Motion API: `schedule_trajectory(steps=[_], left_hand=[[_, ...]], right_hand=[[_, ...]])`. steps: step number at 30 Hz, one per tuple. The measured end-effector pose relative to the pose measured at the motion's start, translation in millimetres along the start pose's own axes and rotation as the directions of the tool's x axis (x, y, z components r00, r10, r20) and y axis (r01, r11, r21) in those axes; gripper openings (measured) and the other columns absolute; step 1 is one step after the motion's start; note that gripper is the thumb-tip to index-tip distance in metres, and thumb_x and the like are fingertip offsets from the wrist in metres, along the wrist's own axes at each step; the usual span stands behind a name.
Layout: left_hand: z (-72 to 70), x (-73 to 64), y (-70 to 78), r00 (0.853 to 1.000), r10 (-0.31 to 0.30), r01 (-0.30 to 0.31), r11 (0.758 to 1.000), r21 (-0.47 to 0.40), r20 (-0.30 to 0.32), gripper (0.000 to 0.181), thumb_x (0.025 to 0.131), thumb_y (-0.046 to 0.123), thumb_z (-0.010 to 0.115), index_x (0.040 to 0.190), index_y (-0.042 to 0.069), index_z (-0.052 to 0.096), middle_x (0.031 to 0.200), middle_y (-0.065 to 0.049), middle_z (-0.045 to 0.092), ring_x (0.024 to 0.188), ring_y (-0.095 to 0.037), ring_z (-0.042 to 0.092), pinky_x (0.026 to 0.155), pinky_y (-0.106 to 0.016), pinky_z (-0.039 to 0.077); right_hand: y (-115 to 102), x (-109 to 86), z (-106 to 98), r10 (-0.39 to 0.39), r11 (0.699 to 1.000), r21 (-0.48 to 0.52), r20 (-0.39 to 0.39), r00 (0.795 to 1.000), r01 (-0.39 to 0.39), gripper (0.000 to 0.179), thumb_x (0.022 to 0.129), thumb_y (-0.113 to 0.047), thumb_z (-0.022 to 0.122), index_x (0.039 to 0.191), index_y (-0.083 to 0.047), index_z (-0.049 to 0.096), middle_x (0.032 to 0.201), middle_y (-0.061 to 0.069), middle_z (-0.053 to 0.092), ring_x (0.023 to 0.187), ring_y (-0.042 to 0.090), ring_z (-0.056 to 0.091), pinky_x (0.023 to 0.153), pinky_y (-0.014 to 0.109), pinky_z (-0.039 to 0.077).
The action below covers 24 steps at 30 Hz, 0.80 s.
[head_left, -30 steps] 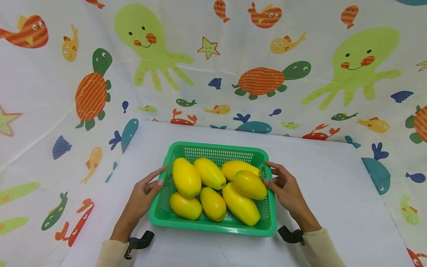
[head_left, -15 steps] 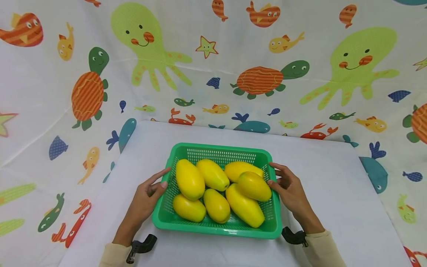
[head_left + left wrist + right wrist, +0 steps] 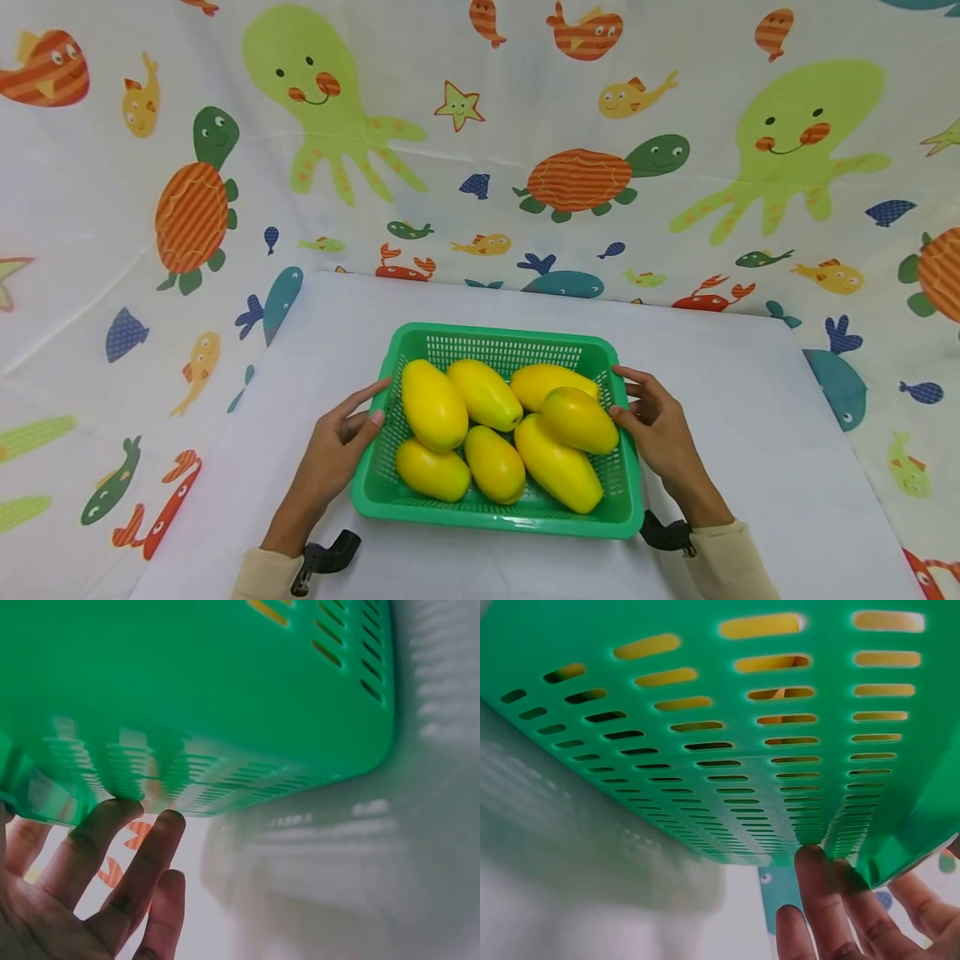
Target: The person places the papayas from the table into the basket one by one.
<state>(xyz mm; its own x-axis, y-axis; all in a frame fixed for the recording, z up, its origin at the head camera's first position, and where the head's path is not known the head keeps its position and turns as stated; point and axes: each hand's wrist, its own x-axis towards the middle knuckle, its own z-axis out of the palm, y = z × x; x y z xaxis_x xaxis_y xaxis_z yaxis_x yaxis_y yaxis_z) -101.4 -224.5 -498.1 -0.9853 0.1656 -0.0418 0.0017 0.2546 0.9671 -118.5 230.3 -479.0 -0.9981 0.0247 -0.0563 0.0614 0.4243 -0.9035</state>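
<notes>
A green plastic basket (image 3: pixel 498 522) with slotted walls holds several yellow mangoes (image 3: pixel 433 406), one of them (image 3: pixel 579 419) lying on top of others at the right. My left hand (image 3: pixel 333 446) grips its left side, thumb at the rim. In the left wrist view, the fingers of that hand (image 3: pixel 97 892) reach up against the outer wall. At the opposite short side, my right hand (image 3: pixel 663 433) holds the rim with the thumb on top. Seen from the right wrist, its fingers (image 3: pixel 823 896) touch the slotted wall from outside, beneath the rim.
A white cloth (image 3: pixel 757 400) covers the table around the basket. Behind and to the left hangs a white curtain (image 3: pixel 420 75) printed with sea animals. Black wrist mounts (image 3: pixel 327 557) sit at both sleeve cuffs.
The basket has shifted a little to the right over the table, with both hands moving along at its sides. The head view has turned slightly, and the mangoes keep their arrangement.
</notes>
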Motion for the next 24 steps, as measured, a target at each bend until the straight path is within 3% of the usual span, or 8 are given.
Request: schedule_trajectory(steps=[17,24], left_hand=[[17.4,9.5,7.1,0.999,0.030,-0.030,1.000,0.003,0.029,0.048,0.112,0.028,0.058,0.159,0.029,0.049,0.136,-0.018,0.072,0.099,-0.024,0.080,0.078,-0.032,0.067],[28.3,14.1,9.0,0.998,0.057,-0.058,0.996,0.061,0.014,0.047,0.111,0.026,0.060,0.157,0.028,0.052,0.134,-0.018,0.073,0.103,-0.026,0.079,0.075,-0.029,0.066]], right_hand=[[3,-7.0,-17,0.018,0.999,-0.029,-0.039,0.999,-0.019,0.057,0.104,-0.010,0.067,0.157,-0.020,0.049,0.141,0.022,0.064,0.094,0.012,0.068,0.075,0.023,0.063],[4,-11.2,-26,0.050,0.995,-0.079,-0.054,0.997,-0.054,0.061,0.103,-0.008,0.066,0.159,-0.019,0.047,0.143,0.023,0.062,0.093,0.011,0.066,0.075,0.021,0.062]])
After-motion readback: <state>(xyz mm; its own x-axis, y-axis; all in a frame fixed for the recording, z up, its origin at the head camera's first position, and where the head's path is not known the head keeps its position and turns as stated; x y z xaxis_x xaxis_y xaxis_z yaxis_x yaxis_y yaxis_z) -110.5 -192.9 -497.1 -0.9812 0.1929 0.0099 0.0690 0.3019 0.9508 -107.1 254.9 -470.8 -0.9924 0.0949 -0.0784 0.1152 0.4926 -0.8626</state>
